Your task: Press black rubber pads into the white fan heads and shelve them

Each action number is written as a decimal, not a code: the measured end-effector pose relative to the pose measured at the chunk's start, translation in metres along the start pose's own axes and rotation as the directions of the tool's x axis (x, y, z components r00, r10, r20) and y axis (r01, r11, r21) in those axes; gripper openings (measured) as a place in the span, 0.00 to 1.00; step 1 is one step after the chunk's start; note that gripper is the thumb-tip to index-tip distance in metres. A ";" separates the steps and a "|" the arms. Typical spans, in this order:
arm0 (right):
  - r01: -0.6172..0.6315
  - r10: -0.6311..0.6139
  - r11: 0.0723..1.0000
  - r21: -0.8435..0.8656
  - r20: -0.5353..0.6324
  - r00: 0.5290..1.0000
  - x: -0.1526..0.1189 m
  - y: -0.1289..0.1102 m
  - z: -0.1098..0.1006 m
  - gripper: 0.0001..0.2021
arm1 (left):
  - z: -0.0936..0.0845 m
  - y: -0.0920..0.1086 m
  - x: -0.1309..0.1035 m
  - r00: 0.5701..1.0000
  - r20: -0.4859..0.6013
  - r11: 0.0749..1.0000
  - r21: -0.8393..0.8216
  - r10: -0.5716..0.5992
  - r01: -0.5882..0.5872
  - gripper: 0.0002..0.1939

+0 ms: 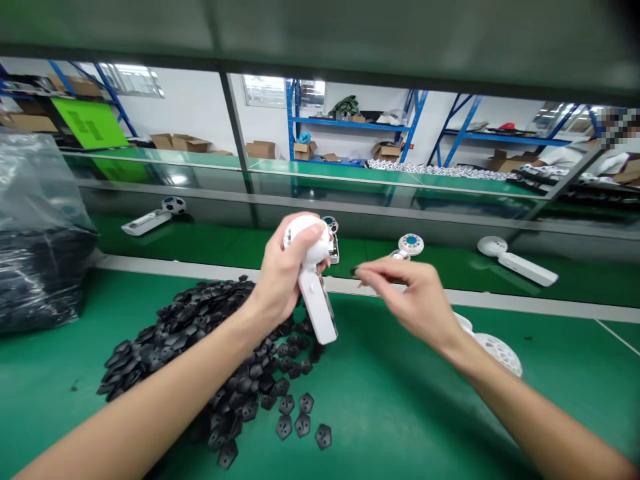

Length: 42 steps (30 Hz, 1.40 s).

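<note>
My left hand (283,270) is closed around the round head of a white handheld fan (319,310), its handle slanting down to the right. Apart from it, on the right, my right hand (413,290) pinches a small black piece (355,271), mostly hidden by the fingertips. Below my left forearm spreads a heap of black pentagon pieces (200,320), with several loose ones (303,425) at its right side. Under my right wrist lies a white round part with a slotted grille (500,353), partly covered by the arm.
Beyond the pale rail, several other handheld fans lie on the dark green belt, among them one with a football-patterned head (173,205) and a white one (525,269). A clear bag of black pieces (40,273) stands at left. A shelf overhangs above.
</note>
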State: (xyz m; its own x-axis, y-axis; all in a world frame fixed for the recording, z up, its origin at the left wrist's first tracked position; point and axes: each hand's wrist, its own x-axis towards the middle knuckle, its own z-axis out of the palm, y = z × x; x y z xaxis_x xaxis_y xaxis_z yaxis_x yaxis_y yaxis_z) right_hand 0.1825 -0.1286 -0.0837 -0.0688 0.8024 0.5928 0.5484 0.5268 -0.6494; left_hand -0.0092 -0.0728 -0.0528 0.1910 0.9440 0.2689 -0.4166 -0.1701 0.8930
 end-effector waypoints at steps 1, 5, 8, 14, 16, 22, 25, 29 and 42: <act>-0.069 0.079 0.989 0.134 -0.071 0.994 0.003 -0.007 -0.006 0.07 | 0.003 -0.006 -0.005 1.000 0.019 1.000 0.005 -0.005 0.005 0.20; -0.181 0.225 0.885 0.430 -0.052 0.973 0.009 -0.026 -0.012 0.07 | 0.009 -0.022 -0.019 0.997 0.068 1.000 0.015 -0.029 0.028 0.20; -0.247 0.268 0.820 0.516 0.035 0.963 0.008 -0.029 -0.006 0.12 | 0.007 -0.025 -0.021 0.991 0.131 0.999 0.037 -0.035 0.031 0.21; -0.314 0.330 0.762 0.567 0.077 0.941 0.001 -0.027 0.004 0.16 | 0.003 -0.029 -0.025 0.988 0.149 0.996 0.091 -0.035 0.021 0.19; -0.319 0.343 0.758 0.569 0.069 0.937 -0.001 -0.028 0.006 0.16 | 0.001 -0.031 -0.026 0.988 0.152 0.991 0.131 -0.028 0.008 0.19; -0.359 0.328 0.735 0.576 0.162 0.931 -0.003 -0.031 0.002 0.15 | -0.006 -0.037 -0.025 0.978 0.184 0.929 0.337 0.094 -0.153 0.18; -0.390 0.332 0.704 0.594 0.211 0.919 -0.001 -0.030 -0.001 0.16 | -0.006 -0.036 -0.025 0.979 0.190 0.937 0.325 0.070 -0.130 0.20; -0.393 0.300 0.680 0.619 0.254 0.920 0.003 -0.028 -0.003 0.19 | -0.003 -0.033 -0.025 0.986 0.165 0.961 0.271 0.013 -0.058 0.23; -0.352 0.342 0.774 0.526 0.119 0.932 -0.006 -0.036 0.004 0.10 | -0.002 -0.035 -0.028 0.993 0.114 0.961 0.272 0.027 -0.058 0.23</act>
State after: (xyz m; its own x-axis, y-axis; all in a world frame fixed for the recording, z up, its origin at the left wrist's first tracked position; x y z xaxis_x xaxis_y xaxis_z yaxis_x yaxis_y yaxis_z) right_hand 0.1595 -0.1515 -0.0661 0.0247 0.9615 0.2736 0.0104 0.2734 -0.9618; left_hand -0.0023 -0.0930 -0.0921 0.2798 0.9006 0.3326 -0.1693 -0.2947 0.9405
